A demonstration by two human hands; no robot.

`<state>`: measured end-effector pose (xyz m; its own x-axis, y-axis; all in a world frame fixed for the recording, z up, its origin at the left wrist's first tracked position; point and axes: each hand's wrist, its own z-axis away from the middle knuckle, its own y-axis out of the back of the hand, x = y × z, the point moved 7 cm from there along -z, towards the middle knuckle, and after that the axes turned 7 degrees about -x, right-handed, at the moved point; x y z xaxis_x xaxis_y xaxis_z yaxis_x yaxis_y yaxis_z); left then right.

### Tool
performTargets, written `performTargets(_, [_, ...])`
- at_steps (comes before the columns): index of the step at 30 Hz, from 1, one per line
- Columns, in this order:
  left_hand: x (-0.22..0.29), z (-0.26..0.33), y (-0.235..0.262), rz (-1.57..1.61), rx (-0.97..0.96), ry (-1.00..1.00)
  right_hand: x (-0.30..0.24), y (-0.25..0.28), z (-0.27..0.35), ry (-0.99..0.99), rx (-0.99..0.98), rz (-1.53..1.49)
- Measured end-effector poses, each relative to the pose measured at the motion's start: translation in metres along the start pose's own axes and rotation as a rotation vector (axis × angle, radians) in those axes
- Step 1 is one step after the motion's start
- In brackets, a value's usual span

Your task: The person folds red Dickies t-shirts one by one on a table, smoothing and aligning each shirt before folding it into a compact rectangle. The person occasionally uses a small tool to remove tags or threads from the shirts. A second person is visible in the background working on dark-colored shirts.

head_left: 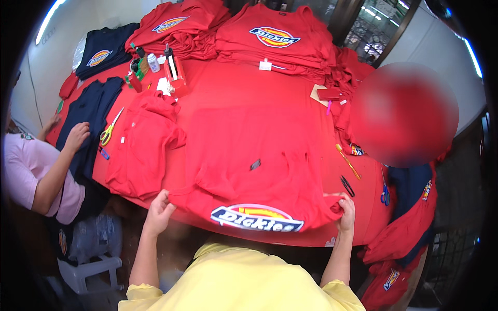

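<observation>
A red T-shirt (254, 179) with a colourful printed logo is spread over the near edge of the table, and its near part hangs toward me. My left hand (160, 213) pinches the shirt's left corner between thumb and fingers. At the opposite corner, my right hand (345, 212) grips the cloth in the same way. A small dark label shows near the middle of the shirt. Left of it lies another red shirt (142, 140), loosely crumpled. Black thread snips (347, 186) and a yellow pen-like tool (347, 161) rest to the right.
Stacks of red shirts (275, 41) line the red table's (233, 83) far side. A red tape dispenser (175, 78), white bottle (153, 63) and yellow-handled scissors (107, 136) sit at left. A co-worker (49, 171) handles dark garments there. Blue-handled scissors (385, 195) lie right, by hanging shirts.
</observation>
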<state>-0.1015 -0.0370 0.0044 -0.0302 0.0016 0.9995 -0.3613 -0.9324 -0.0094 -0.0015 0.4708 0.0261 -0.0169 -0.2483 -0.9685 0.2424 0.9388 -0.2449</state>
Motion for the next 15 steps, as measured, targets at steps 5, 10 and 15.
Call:
performTargets(5, [0.047, -0.013, 0.042, 0.344, -0.186, -0.156, -0.035, -0.048, 0.103, 0.156, -0.039, -0.016])
performTargets(10, [0.113, -0.026, 0.087, 0.491, -0.292, -0.284, -0.044, -0.084, 0.237, 0.648, 0.289, -0.407])
performTargets(15, [0.145, -0.075, 0.036, 0.271, -0.482, -0.264, -0.061, -0.154, 0.343, 0.848, 0.467, -0.177])
